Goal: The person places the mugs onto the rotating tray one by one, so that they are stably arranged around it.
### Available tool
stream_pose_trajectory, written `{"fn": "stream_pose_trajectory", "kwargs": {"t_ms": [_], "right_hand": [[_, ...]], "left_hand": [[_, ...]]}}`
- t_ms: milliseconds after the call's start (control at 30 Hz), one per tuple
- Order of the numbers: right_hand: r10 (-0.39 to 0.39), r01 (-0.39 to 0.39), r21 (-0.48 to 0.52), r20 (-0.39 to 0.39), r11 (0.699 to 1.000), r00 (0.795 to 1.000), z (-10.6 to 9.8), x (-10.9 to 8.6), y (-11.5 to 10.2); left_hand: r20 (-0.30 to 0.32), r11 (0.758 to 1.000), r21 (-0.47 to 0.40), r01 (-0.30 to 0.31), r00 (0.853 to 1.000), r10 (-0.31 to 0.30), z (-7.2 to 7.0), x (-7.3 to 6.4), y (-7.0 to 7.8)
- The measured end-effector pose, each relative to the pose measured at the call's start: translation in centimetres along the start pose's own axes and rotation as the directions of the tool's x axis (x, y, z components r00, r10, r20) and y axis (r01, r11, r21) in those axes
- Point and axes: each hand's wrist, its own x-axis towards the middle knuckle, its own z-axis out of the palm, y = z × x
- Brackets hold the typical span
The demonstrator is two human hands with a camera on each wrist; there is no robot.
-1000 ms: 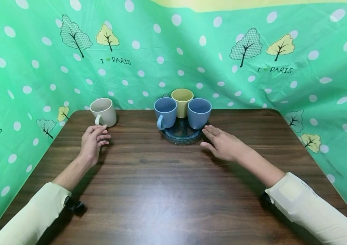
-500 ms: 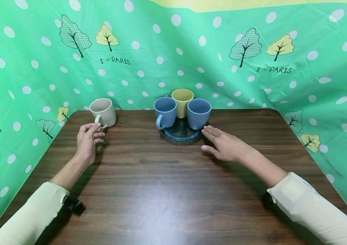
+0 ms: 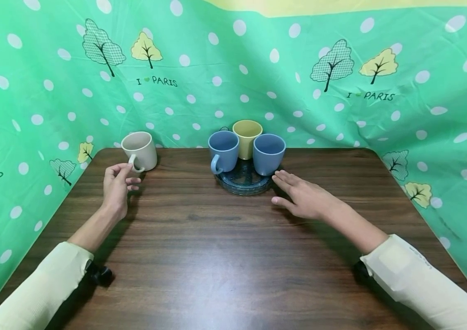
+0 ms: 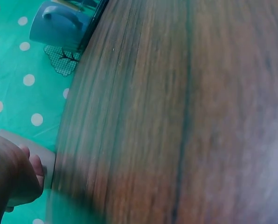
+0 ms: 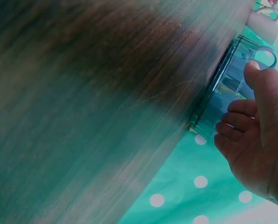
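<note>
At the table's back left, a cream mug (image 3: 144,153) stands upright. My left hand (image 3: 115,188) pinches its handle with thumb and forefinger, the other fingers loosely bent. Farther right is a round, dark blue glass dish (image 3: 244,185). On it stand a blue mug (image 3: 227,156) with its handle toward the front left, a second blue cup (image 3: 269,153) and, behind them, a yellow cup (image 3: 247,130). My right hand (image 3: 303,197) lies with fingers extended at the dish's right edge, fingertips close below the second blue cup. Whether they touch the dish is hard to tell.
A dark wooden table (image 3: 204,256) spreads out in front. Green dotted cloth (image 3: 217,59) hangs behind it and along both sides. A small black object (image 3: 100,275) sits at my left sleeve cuff.
My left hand has shifted slightly left at the cream mug's handle, uncovering the handle's lower part. The right hand, the dish and the cups stay nearly still.
</note>
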Motion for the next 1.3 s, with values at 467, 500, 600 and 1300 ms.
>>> {"fn": "stream_pose_trajectory", "kwargs": {"t_ms": [467, 500, 600, 1300], "right_hand": [[0.000, 0.000, 0.006, 0.009, 1.000, 1.000, -0.2, 0.0, -0.1], [0.002, -0.002, 0.006, 0.011, 1.000, 1.000, -0.2, 0.0, -0.1], [0.007, -0.007, 0.007, 0.014, 1.000, 1.000, -0.2, -0.1, -0.1], [0.004, -0.005, 0.013, 0.013, 1.000, 1.000, -0.2, 0.0, -0.1]], "left_hand": [[0.062, 0.996, 0.040, 0.083, 0.994, -0.086, -0.8, 1.5, -0.3], [0.072, 0.996, 0.040, 0.085, 0.994, -0.087, -0.8, 1.7, -0.3], [0.095, 0.996, 0.049, 0.080, 0.992, -0.084, -0.7, 2.0, -0.3], [0.222, 1.000, -0.001, -0.006, 0.975, 0.006, -0.8, 2.2, -0.4]]}}
